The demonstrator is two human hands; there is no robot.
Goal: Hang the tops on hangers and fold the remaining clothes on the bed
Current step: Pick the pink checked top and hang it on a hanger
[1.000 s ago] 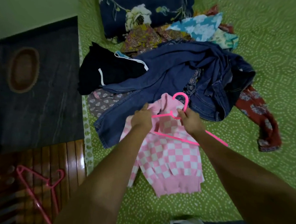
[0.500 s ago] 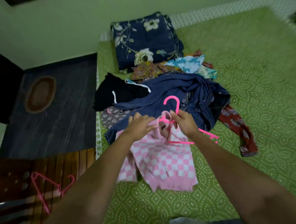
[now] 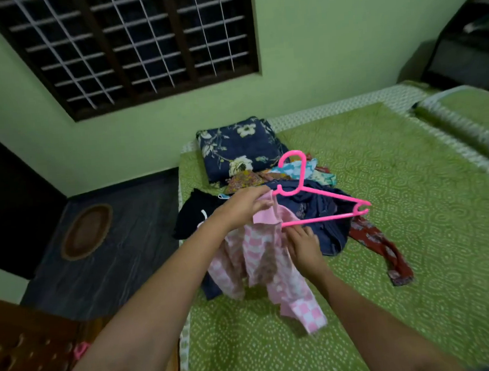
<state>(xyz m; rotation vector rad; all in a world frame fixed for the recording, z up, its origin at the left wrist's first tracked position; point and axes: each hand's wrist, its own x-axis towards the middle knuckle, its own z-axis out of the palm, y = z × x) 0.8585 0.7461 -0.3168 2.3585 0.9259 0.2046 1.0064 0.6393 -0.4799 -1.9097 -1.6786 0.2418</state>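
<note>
Her left hand (image 3: 246, 207) pinches the soft, floppy pink checked top (image 3: 267, 259) at its collar, right hand (image 3: 303, 243) gripping its side below the stiff hanger (image 3: 319, 201).

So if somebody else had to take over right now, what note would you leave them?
Left hand: grips the collar of the pink top, holding it up off the bed.
Right hand: on the top's right side, just under the hanger; how it grips is hard to tell.
Hanger: its left end is inside the neck, its right end sticks out bare.
Done: top lifted, hanger half in.
Left: pull the right shoulder over the hanger, then hang it. The pile behind is unsorted, with jeans, a black piece and a red cloth.
</note>
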